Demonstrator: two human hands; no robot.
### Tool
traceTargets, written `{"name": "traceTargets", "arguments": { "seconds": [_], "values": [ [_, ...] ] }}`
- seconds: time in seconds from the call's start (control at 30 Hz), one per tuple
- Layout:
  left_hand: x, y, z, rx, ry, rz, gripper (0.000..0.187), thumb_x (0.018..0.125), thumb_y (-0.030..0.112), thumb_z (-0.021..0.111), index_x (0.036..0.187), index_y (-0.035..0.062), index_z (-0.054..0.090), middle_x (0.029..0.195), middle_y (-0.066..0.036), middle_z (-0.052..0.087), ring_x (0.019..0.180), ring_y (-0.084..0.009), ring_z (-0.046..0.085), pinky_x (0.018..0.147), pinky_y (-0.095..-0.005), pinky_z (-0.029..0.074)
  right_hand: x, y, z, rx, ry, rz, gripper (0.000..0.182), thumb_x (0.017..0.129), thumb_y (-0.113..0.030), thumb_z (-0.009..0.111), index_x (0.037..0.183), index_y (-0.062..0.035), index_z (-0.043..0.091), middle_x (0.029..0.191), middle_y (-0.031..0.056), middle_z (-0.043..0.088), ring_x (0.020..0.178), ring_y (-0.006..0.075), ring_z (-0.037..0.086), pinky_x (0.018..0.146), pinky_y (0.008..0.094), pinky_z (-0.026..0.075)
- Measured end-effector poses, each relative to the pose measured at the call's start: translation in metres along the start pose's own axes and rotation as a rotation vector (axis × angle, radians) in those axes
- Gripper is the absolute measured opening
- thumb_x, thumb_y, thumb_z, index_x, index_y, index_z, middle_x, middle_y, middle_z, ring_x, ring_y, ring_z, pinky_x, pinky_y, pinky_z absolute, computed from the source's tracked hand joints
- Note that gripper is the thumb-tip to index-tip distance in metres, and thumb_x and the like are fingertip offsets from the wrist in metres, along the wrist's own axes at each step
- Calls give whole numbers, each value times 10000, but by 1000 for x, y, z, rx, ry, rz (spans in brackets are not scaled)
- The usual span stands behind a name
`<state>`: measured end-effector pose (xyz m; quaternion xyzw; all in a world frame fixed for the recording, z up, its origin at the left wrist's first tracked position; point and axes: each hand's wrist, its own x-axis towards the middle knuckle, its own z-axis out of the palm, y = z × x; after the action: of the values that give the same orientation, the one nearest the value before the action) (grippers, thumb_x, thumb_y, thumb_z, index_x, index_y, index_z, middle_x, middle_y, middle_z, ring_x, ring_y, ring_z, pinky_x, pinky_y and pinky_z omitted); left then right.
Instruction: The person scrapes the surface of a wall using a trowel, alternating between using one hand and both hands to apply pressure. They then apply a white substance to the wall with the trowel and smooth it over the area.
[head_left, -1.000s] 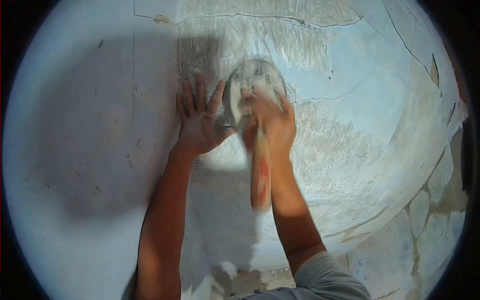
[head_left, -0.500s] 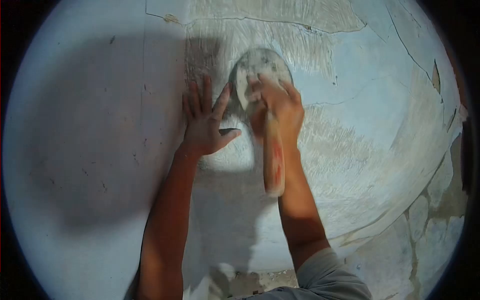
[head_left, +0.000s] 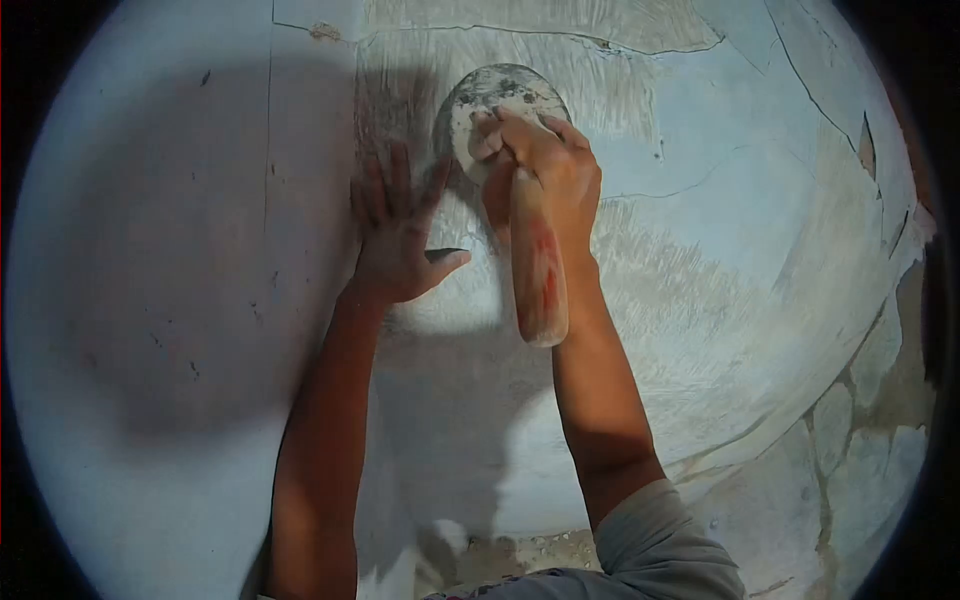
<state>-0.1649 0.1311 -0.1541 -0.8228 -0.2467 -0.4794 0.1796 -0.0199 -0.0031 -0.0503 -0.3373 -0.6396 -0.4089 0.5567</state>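
A round-bladed trowel (head_left: 540, 270) with a worn wooden handle marked in red lies against a pale, whitish-blue surface (head_left: 720, 250). My right hand (head_left: 545, 160) is closed around it where the handle meets the blade, with fingertips on the blade's face. Dark patches spot the rounded, plaster-smeared blade (head_left: 510, 90), while the handle points back toward me. To the left, my left hand (head_left: 395, 250) lies flat on the surface with its fingers spread and its thumb pointing at the trowel. It holds nothing. Streaky scrape marks surround both hands.
Cracks (head_left: 810, 95) run across the surface at the top and upper right. Broken, flaking pieces (head_left: 860, 450) lie along the lower right edge. Loose grit (head_left: 540, 550) shows at the bottom. My head's dark shadow (head_left: 190, 270) covers much of the left side.
The trowel and my right hand have moved up a little, and the blade sits higher. My left hand stays flat in nearly the same place; the view has shifted slightly.
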Motion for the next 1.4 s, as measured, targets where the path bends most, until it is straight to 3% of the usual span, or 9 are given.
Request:
{"name": "traceTargets", "arguments": {
  "seconds": [0.17,0.27,0.4,0.5,0.6,0.7,0.97,1.1,1.4],
  "values": [
    [-3,5,-8,-18,-29,-27,1291,795,555,892,1753,289,68,1770,-288,-166,1587,-607,-161,1219,-777,-48,-61,-22,-15,-19,-72,214,94,873,-83,639,869,-91,732,936,95,803,954,321,768,1119,436,466],
    [5,5,-12,-7,-48,-43,1302,799,525,904,1753,287,51,1765,-288,-188,1587,-603,-172,1218,-780,-43,-103,-27,-15,-108,-38,166,236,951,10,613,835,-150,743,979,40,840,1119,215,789,1100,429,512],
    [-1,-1,-1,-23,-5,-3,1278,807,594,866,1754,275,68,1765,-300,-165,1585,-608,-171,1215,-786,-39,-16,-4,8,-110,68,7,206,951,0,611,833,-119,730,1054,97,834,1139,275,780,1071,450,536],
    [0,2,-4,-32,-12,-17,1256,813,613,851,1754,272,91,1764,-300,-169,1584,-605,-180,1208,-796,-29,19,-5,3,16,-16,103,202,955,3,610,840,-111,730,1093,114,827,1135,302,776,1069,449,541],
    [-4,-8,3,-32,77,74,1251,811,611,853,1752,258,108,1766,-297,-163,1588,-599,-178,1211,-791,-32,-38,-24,-11,26,-25,211,184,826,33,678,825,-143,731,897,84,808,1042,286,799,1071,418,517],
    [5,10,-16,86,-136,-97,1252,804,624,852,1749,236,128,1767,-296,-157,1588,-600,-169,1213,-789,-27,-101,-30,-7,20,-21,200,215,859,50,652,802,-150,708,1034,91,835,1100,303,790,1080,432,530],
    [-1,-5,1,-36,25,21,1262,790,579,876,1750,278,115,1769,-295,-156,1581,-627,-136,1203,-805,-9,-11,-7,19,211,141,189,243,915,39,549,873,-101,743,1035,151,818,1075,367,784,1020,520,565],
    [1,4,-7,-10,-10,-36,1266,785,498,882,1754,288,94,1775,-272,-174,1588,-617,-128,1214,-792,-23,-138,-18,14,104,115,293,209,917,11,584,862,-104,749,1018,84,836,1158,264,779,1084,446,512],
    [-2,-3,0,30,29,11,1280,776,511,880,1754,265,92,1776,-277,-156,1590,-615,-126,1211,-792,-17,-51,-30,10,33,58,169,179,818,52,647,860,-100,733,1036,86,835,1170,276,775,1103,405,485]
  ]
}}
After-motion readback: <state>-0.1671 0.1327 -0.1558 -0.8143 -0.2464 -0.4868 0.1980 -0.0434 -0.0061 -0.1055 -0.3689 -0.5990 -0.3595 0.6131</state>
